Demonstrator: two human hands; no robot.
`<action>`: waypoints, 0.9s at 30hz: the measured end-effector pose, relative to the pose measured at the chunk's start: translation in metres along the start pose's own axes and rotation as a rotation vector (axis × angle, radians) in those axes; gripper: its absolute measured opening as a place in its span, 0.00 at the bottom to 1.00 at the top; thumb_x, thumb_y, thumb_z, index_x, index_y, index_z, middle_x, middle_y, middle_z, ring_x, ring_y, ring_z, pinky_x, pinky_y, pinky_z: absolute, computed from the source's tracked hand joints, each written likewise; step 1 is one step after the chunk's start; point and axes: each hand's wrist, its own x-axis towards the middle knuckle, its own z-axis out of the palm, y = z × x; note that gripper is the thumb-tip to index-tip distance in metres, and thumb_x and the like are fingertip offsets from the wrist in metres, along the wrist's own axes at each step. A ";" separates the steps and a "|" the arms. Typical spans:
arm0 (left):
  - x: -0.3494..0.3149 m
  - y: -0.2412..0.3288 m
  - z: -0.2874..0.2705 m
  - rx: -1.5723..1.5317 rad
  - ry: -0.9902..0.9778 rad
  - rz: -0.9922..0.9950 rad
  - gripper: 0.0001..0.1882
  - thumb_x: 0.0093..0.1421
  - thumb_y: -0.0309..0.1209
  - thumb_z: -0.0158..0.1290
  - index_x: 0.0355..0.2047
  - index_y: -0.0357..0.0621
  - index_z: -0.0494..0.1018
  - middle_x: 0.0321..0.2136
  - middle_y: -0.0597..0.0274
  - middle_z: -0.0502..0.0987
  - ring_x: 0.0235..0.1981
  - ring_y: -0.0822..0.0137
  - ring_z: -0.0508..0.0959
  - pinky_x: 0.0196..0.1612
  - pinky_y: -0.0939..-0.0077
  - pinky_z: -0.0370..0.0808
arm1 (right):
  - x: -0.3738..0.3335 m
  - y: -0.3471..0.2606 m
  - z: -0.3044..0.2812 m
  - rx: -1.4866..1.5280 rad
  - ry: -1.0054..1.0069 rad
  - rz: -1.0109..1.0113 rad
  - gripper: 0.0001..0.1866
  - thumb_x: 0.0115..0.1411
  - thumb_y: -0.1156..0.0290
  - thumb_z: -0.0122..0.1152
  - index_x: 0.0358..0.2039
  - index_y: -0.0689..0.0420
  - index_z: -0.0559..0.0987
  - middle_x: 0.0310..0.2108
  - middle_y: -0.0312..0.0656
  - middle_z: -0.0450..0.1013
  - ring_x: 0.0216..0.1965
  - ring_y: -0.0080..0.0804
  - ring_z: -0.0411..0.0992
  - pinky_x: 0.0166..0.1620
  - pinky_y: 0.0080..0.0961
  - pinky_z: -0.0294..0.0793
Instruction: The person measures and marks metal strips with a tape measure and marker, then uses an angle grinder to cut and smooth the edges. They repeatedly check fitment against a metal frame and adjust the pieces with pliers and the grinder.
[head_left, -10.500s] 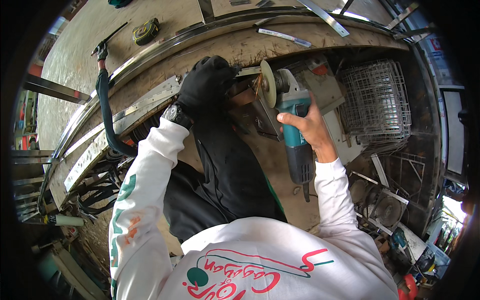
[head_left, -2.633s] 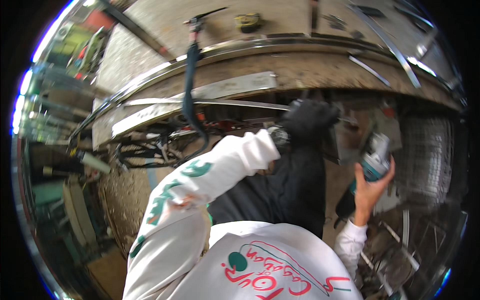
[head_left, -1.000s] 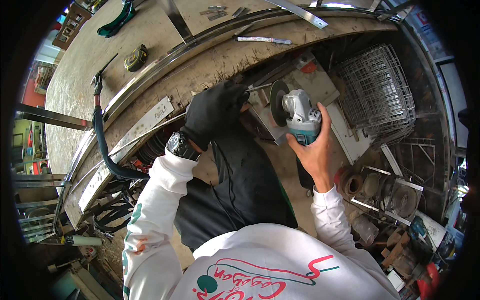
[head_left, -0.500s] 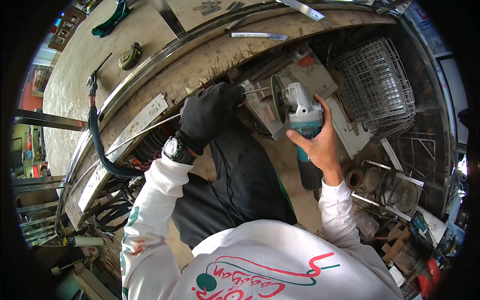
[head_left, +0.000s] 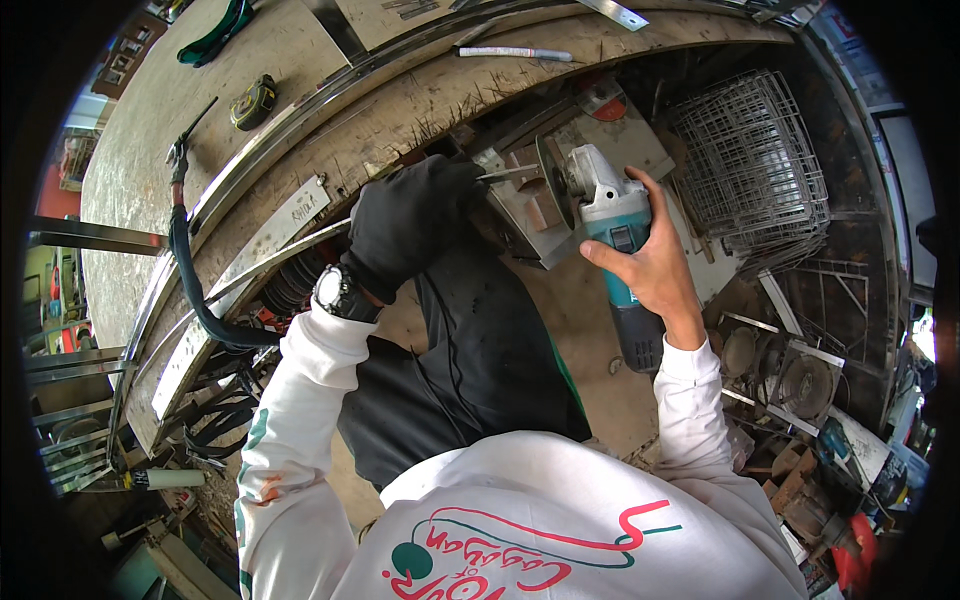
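Observation:
My left hand [head_left: 412, 218], in a black glove, is closed around a thin metal rod [head_left: 510, 172]. One end of the rod pokes out to the right, up to the disc [head_left: 553, 182] of an angle grinder [head_left: 618, 222]; whether they touch, I cannot tell. The rod's long part runs back down-left from my glove along the bench edge. My bare right hand [head_left: 658, 262] is wrapped around the grinder's teal body, the thumb lying near its switch. The disc stands nearly edge-on, facing left.
Ahead is a wooden workbench [head_left: 140, 190] with a tape measure [head_left: 254, 103], a marker [head_left: 515, 53] and a welding electrode holder [head_left: 178, 165] on a dark cable. Wire racks [head_left: 755, 155] stand at the right. Several metal parts crowd the lower right.
The grinder has tilted, its rear end swinging right with my right hand. My gloved left hand has shifted slightly left, and the rod still points at the disc.

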 end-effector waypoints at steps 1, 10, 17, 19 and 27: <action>0.003 0.006 -0.005 -0.003 -0.045 -0.073 0.12 0.64 0.33 0.63 0.47 0.50 0.84 0.36 0.54 0.83 0.36 0.50 0.85 0.39 0.60 0.82 | -0.001 -0.001 0.002 -0.002 0.022 -0.012 0.55 0.48 0.63 0.83 0.73 0.58 0.62 0.63 0.53 0.70 0.64 0.43 0.70 0.66 0.37 0.68; 0.022 -0.006 -0.019 -0.323 -0.119 -0.122 0.12 0.68 0.39 0.59 0.42 0.44 0.83 0.29 0.51 0.83 0.33 0.46 0.84 0.36 0.58 0.79 | -0.011 -0.015 0.017 -0.016 0.148 -0.069 0.53 0.49 0.64 0.83 0.72 0.57 0.62 0.63 0.54 0.70 0.63 0.45 0.71 0.66 0.38 0.69; 0.026 -0.009 -0.021 -0.436 -0.164 -0.171 0.15 0.69 0.39 0.58 0.48 0.42 0.83 0.31 0.50 0.85 0.33 0.55 0.86 0.39 0.63 0.80 | -0.013 -0.012 0.023 -0.075 0.181 -0.171 0.52 0.50 0.69 0.81 0.72 0.58 0.61 0.61 0.59 0.72 0.61 0.53 0.74 0.62 0.42 0.73; 0.029 -0.014 -0.019 -0.501 -0.149 -0.165 0.16 0.69 0.39 0.59 0.49 0.41 0.82 0.30 0.50 0.84 0.32 0.57 0.86 0.39 0.64 0.79 | -0.015 -0.005 0.024 -0.115 0.187 -0.194 0.52 0.50 0.68 0.81 0.72 0.58 0.61 0.60 0.59 0.73 0.60 0.52 0.75 0.62 0.42 0.74; 0.038 -0.042 -0.013 -0.318 -0.135 -0.138 0.21 0.64 0.37 0.65 0.54 0.43 0.81 0.39 0.53 0.85 0.36 0.62 0.83 0.43 0.69 0.78 | -0.029 0.042 0.009 0.398 0.006 0.107 0.57 0.53 0.55 0.83 0.74 0.59 0.57 0.58 0.51 0.73 0.56 0.42 0.75 0.60 0.35 0.75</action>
